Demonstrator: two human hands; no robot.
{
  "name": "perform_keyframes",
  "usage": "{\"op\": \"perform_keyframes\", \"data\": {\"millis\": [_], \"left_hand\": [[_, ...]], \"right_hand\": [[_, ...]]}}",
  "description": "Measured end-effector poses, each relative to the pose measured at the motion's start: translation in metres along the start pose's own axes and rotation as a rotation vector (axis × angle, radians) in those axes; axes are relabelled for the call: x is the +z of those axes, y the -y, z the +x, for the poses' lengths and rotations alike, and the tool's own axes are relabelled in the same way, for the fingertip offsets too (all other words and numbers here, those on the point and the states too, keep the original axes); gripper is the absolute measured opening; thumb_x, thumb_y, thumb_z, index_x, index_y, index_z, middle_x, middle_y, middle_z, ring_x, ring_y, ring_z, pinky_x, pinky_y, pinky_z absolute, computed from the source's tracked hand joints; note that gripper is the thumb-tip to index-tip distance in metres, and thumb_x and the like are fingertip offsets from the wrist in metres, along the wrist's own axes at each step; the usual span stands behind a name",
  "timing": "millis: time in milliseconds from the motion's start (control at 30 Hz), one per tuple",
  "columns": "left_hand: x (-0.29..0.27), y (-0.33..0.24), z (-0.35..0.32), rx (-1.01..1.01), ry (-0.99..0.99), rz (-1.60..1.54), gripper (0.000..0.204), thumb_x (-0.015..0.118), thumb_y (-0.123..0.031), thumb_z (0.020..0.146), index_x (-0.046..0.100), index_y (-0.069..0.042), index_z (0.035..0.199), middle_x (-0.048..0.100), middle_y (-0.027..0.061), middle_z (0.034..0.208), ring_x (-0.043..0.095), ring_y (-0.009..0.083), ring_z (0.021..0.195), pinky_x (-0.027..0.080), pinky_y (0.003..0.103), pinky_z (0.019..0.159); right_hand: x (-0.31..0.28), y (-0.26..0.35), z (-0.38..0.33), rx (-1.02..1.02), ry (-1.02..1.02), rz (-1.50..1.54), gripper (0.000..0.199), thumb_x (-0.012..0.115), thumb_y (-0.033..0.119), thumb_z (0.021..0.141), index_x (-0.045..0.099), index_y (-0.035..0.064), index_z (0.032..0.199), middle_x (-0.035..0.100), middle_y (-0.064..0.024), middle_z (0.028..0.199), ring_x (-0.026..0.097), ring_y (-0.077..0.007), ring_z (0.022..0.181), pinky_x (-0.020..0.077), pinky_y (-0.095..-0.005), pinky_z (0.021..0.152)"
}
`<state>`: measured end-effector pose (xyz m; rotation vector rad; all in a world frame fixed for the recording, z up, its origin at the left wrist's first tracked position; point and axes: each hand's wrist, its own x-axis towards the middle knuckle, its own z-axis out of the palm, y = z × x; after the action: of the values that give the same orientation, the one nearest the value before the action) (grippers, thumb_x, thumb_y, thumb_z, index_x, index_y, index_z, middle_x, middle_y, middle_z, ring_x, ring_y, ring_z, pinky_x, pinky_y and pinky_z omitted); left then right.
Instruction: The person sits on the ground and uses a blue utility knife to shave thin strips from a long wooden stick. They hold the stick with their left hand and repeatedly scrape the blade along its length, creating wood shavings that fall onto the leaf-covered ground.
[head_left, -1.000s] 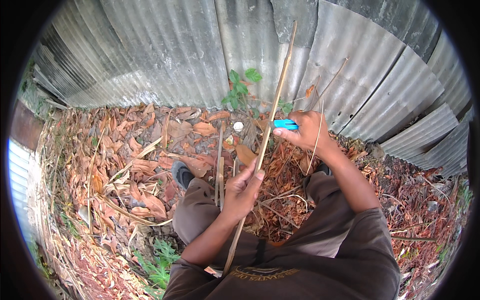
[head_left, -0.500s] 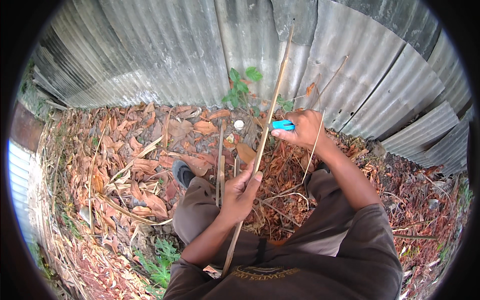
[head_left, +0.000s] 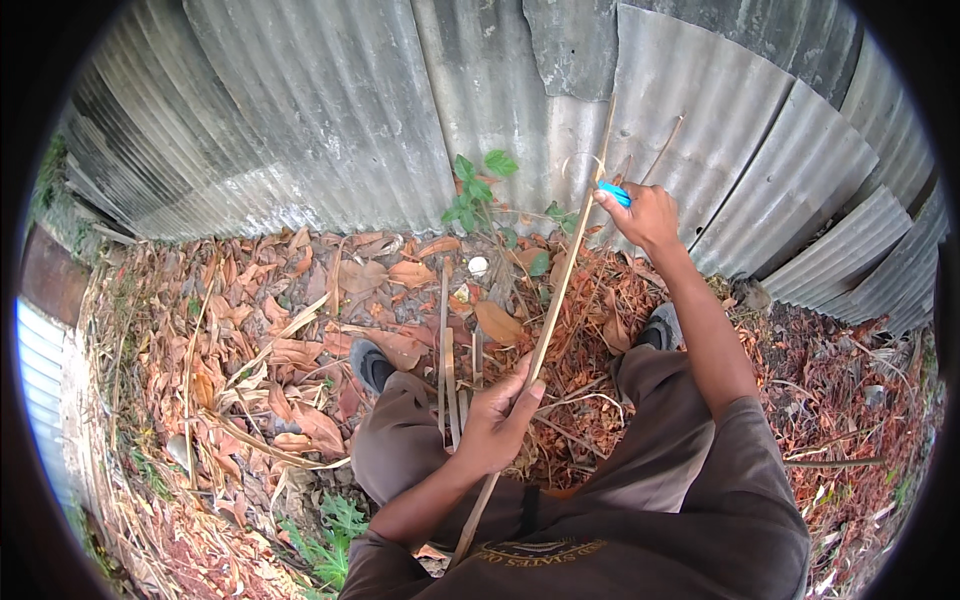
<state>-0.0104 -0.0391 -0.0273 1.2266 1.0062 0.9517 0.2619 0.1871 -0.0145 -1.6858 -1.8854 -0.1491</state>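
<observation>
You are stripping a stick [head_left: 556, 290], blade near its top.
Left hand [head_left: 497, 424] grips it low; right hand [head_left: 648, 214] holds a blue knife [head_left: 615, 194] high; most looks done.

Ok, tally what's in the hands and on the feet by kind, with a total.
Long thin cane, held by both the left hand and right hand: 1
Blue-handled tool in the right hand: 1
Dark shoes: 2
Total: 4
</observation>
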Motion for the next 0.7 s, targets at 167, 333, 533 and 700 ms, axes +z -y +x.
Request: {"op": "perform_keyframes", "data": {"millis": [167,333,533,700], "left_hand": [[-0.001,0.0,-0.007,-0.057,0.044,0.005,0.046,0.055,-0.011,0.097,0.041,0.002,0.14,0.048,-0.0052,0.083,0.037,-0.0002,0.071,0.035,0.016,0.061],[0.0,0.019,-0.023,0.312,0.228,0.136,0.049,0.054,-0.011,0.098,0.038,0.002,0.142,0.044,-0.007,0.073,0.035,-0.0009,0.063,0.032,0.017,0.056],[-0.02,0.019,-0.002,-0.128,0.046,-0.362,0.049,0.054,-0.018,0.098,0.039,-0.004,0.143,0.042,-0.008,0.067,0.035,-0.0006,0.053,0.03,0.017,0.046],[-0.018,0.001,0.011,-0.081,-0.072,-0.34,0.045,0.047,-0.012,0.1,0.037,0.001,0.142,0.037,-0.0053,0.054,0.031,0.0024,0.04,0.027,0.019,0.04]], "right_hand": [[0.0,-0.027,0.0,-0.028,0.001,-0.124,0.075,0.049,0.076,0.079,0.072,0.0046,0.081,0.063,-0.0164,0.06,0.065,-0.0369,0.063,0.0513,-0.0444,0.061],[0.0,-0.142,0.01,0.749,-0.024,-0.039,0.093,0.03,0.08,0.083,0.069,-0.0034,0.094,0.067,-0.0271,0.094,0.064,-0.043,0.095,0.0488,-0.0484,0.083],[-0.016,-0.114,-0.005,0.636,0.176,-0.001,0.087,0.035,0.08,0.082,0.069,0.0001,0.077,0.066,-0.0254,0.08,0.064,-0.0407,0.084,0.0482,-0.0466,0.079],[-0.032,0.018,-0.016,0.089,0.245,0.086,0.076,0.05,0.077,0.078,0.067,0.0028,0.067,0.057,-0.0153,0.053,0.062,-0.0344,0.059,0.0482,-0.0447,0.061]]}}
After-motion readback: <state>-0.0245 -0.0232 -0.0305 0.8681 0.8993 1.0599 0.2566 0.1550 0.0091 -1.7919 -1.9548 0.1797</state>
